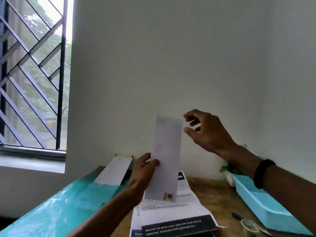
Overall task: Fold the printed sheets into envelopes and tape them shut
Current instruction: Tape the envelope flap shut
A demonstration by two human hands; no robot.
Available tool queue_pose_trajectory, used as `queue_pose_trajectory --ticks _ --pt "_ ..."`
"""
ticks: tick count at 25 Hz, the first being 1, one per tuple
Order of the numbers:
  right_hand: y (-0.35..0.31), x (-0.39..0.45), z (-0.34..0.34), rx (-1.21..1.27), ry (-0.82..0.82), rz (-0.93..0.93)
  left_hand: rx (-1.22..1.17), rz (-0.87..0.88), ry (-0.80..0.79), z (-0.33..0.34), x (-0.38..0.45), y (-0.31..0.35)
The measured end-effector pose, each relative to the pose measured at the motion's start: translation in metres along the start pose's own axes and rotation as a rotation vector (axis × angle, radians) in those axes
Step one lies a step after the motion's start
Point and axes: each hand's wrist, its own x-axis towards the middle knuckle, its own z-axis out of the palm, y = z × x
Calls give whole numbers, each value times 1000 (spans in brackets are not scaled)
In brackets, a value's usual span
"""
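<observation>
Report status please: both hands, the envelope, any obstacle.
Left hand pinching folded envelope, held upright. Right hand open, beside its top edge, not touching. Printed sheets waiting on table. Nothing in the way.

Two envelopes (164, 158) (one held), two printed sheets (172, 212), one tray (266, 206)

The left hand (143, 170) holds a folded envelope (165, 159) upright in front of the pale wall (171, 57), thumb pinching its left edge. A small stamp (168, 196) sits at its lower right corner. The right hand (205, 130) hovers just beside the top right edge, fingers curled and apart, not touching it. Below, printed sheets (172, 212) lie stacked on the wooden table (215, 194). A blue tray (259, 200) sits to the right, and a barred window (32, 74) is at the left.
</observation>
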Motion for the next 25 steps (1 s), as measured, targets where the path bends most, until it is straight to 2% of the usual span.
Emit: queue_pose_trajectory --ticks 5,12,18,21,25 --pt "-13 50 -32 -222 -179 -52 162 136 -45 14 -8 35" --pt "-14 37 -81 -405 -216 16 430 383 -7 29 -11 61" --pt "-4 0 -128 -631 -240 -27 638 573 -16 65 7 86" --pt "4 -23 -154 -633 -268 96 721 687 14 94 11 104" --pt "13 -59 -193 -425 -191 355 743 825 5 139 -12 114"
